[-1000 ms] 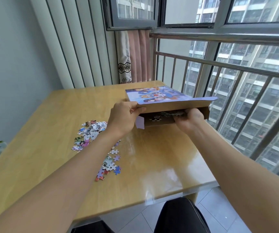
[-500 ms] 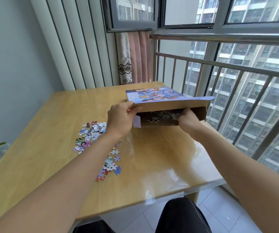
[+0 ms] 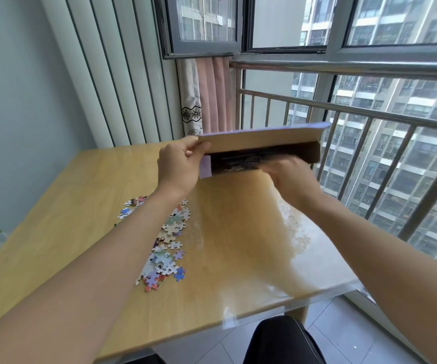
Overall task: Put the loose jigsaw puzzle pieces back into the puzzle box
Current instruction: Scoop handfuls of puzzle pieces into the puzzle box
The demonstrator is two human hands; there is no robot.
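The left hand [image 3: 179,166] gripped the puzzle box [image 3: 262,151] at its left corner, thumb on the lifted lid edge and fingers curled beneath, holding the box raised off the table [image 3: 238,245] with its open mouth facing the person. The right hand [image 3: 291,177] sat at the opening, just right of that grip; it was blurred, and I could not tell whether it was clenched on pieces or empty. Dark shapes showed inside the mouth, likely pieces already stowed.

Judged step: loading a handful through the opening. The task was only partly done, since a scatter of loose puzzle pieces [image 3: 167,245] lay on the table below and nearer than the grip, well apart from the box. The next move would call for the right hand to return to that scatter and gather more while the left kept the mouth open.

The box was flat brown cardboard with a purple printed top and a small purple flap beside the grip. The pieces were small, thin, interlocking and multicoloured. The table was glossy pale wood, reflecting light.
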